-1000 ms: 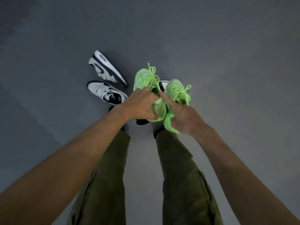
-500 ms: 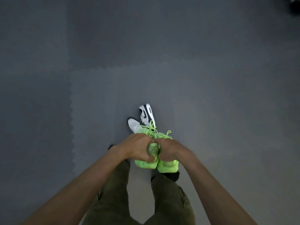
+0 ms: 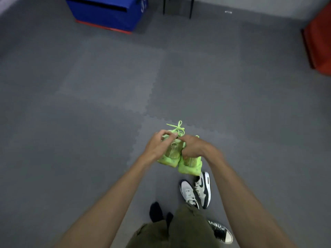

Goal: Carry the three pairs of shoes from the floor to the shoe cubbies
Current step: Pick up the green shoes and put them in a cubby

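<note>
I hold a pair of neon green shoes in front of me, above the floor. My left hand (image 3: 157,146) grips the left green shoe (image 3: 169,159) and my right hand (image 3: 194,147) grips the right green shoe (image 3: 190,166), heels toward me, laces sticking up. A white and black pair of sneakers (image 3: 196,190) lies on the grey floor just below the green pair. A black canvas shoe with a white toe cap (image 3: 221,231) lies by my right leg, partly hidden. No shoe cubbies are in view.
Grey interlocking floor mats (image 3: 107,97) spread ahead. A blue box with a red base (image 3: 107,13) stands at the far left-centre. Black chair legs (image 3: 177,6) are at the back, and a red block (image 3: 320,42) sits at the right edge.
I have stood up and lifted the green pair off the floor. The view has swung up and around, so the white and black sneakers now lie below my hands and the room's far end shows.
</note>
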Available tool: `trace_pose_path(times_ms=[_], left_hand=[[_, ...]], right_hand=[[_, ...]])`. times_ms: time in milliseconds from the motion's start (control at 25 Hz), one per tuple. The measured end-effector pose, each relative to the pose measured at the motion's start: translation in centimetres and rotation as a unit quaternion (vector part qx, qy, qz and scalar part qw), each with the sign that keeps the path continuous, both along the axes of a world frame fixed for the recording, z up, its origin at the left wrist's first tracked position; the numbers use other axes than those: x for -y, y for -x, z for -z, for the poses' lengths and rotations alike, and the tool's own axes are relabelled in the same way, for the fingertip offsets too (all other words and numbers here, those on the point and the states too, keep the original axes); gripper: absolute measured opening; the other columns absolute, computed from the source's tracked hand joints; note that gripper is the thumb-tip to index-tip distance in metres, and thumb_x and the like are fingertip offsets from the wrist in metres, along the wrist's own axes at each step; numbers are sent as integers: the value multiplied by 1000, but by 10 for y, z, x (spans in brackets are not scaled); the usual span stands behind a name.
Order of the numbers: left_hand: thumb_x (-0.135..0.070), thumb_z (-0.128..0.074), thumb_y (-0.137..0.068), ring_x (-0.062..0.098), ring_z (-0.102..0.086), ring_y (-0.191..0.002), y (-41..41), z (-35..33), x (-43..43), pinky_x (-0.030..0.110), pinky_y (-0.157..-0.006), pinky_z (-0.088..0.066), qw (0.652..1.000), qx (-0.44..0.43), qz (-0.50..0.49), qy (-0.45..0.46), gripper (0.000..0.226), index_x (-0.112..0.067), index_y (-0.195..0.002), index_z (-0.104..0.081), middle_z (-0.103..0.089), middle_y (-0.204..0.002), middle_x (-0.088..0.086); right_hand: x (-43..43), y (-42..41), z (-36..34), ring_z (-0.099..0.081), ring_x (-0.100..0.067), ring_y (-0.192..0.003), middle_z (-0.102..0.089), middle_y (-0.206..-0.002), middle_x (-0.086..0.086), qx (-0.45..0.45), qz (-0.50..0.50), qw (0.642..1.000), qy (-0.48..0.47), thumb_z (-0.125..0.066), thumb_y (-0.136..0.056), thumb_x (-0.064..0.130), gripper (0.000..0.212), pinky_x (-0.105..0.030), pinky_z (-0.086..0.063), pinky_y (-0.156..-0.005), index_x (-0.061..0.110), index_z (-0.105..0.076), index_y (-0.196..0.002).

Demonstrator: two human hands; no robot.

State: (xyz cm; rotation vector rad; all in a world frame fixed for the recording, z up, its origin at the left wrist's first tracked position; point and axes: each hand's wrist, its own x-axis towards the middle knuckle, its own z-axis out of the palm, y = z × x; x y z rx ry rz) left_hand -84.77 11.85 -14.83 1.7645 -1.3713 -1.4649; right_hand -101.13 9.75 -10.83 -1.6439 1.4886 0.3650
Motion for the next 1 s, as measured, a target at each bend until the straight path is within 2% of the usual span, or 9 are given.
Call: trace_pose_path(times_ms=[80, 160, 280, 400, 520, 560, 720, 880, 1000], left_hand=[[-74, -62, -65, 18, -68, -105, -20, -13, 37, 39, -97, -52, 998, -20, -53, -27, 59, -30, -103, -69, -73, -112, 1], [-71, -63, -71, 11, -66, -104, -39, -26, 73, 32, -86, -50, 997, -27, -59, -51, 57, -29, -109, -68, -72, -115, -4], [-65, -62, -79, 4, -63, -96, -75, -45, 142, 28, -73, -46, 995, -28, -75, -56, 46, -29, -107, -68, -69, -108, -10], [-64, -58, -78, 17, -71, -100, -107, -70, 219, 35, -82, -53, 995, -30, -86, -39, 43, -35, -103, -78, -77, -103, -7], [-70, -58, -69, 24, -69, -111, -135, -93, 287, 45, -99, -53, 991, -17, -124, -48, 61, -33, -116, -74, -74, -119, -1], [-71, -58, -67, 24, -69, -111, -146, -101, 311, 47, -100, -53, 988, -18, -147, -42, 65, -32, -117, -74, -73, -121, 0], [-70, -60, -65, 23, -69, -108, -194, -126, 389, 47, -100, -53, 972, -12, -233, 5, 62, -29, -109, -74, -73, -118, -1], [-67, -64, -65, 23, -73, -100, -238, -133, 453, 46, -94, -56, 961, -44, -273, 24, 59, -27, -106, -77, -78, -109, 0], [-61, -63, -76, 24, -76, -97, -276, -134, 506, 42, -87, -58, 957, -78, -277, 32, 47, -29, -106, -80, -81, -102, 1]], right_hand=[[44, -25, -12, -64, -24, -97, -64, -103, 0, 1, -21, 1000, 21, -66, -74, 9, 58, -27, -50, -68, 32, -60, -127], [84, -46, -22, -63, -24, -99, -65, -109, -1, 1, -50, 998, 35, -68, -73, 11, 55, -29, -51, -71, 29, -61, -124], [163, -79, -38, -66, -22, -94, -67, -101, 2, 15, -83, 996, 38, -74, -68, 15, 40, -28, -52, -69, 29, -65, -104], [251, -114, -64, -68, -19, -85, -69, -91, 3, 39, -130, 989, 53, -77, -64, 18, 37, -27, -53, -65, 29, -68, -98], [327, -143, -90, -67, -13, -74, -66, -81, 11, 59, -162, 983, 62, -77, -63, 16, 29, -23, -45, -56, 36, -62, -78], [353, -156, -100, -66, -12, -72, -64, -79, 14, 58, -175, 980, 74, -76, -63, 15, 29, -22, -43, -54, 36, -60, -73], [440, -210, -132, -60, -7, -68, -61, -78, 13, 64, -233, 963, 117, -75, -66, 12, 30, -23, -39, -51, 35, -56, -71], [512, -259, -149, -63, -15, -72, -64, -81, 5, 54, -268, 951, 141, -74, -66, 13, 25, -25, -40, -53, 31, -57, -72], [573, -302, -151, -65, -17, -73, -65, -79, 4, 43, -286, 947, 139, -74, -65, 13, 24, -26, -44, -55, 31, -60, -73]])
